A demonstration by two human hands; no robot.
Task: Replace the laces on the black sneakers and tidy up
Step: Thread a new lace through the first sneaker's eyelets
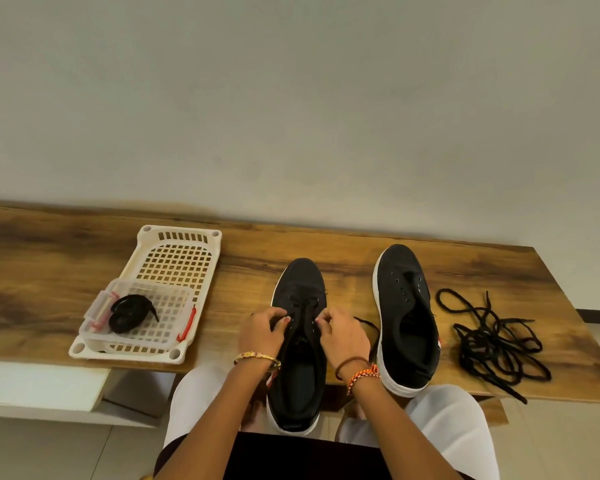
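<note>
Both hands pinch a black lace on the near shoe (297, 341). The left hand (262, 332) and the right hand (343, 334) each have curled fingers on a lace end by the holes. The lacing looks only begun. Next, each end must be poked through the next hole and pulled snug. The far shoe (407, 317) has no lace. Old laces (492, 341) lie beside it. A clear box (136, 315) in the white tray (179, 251) holds one rolled lace (129, 311).

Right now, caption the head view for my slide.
Both hands lacing the near sneaker; old laces lie aside.
</note>
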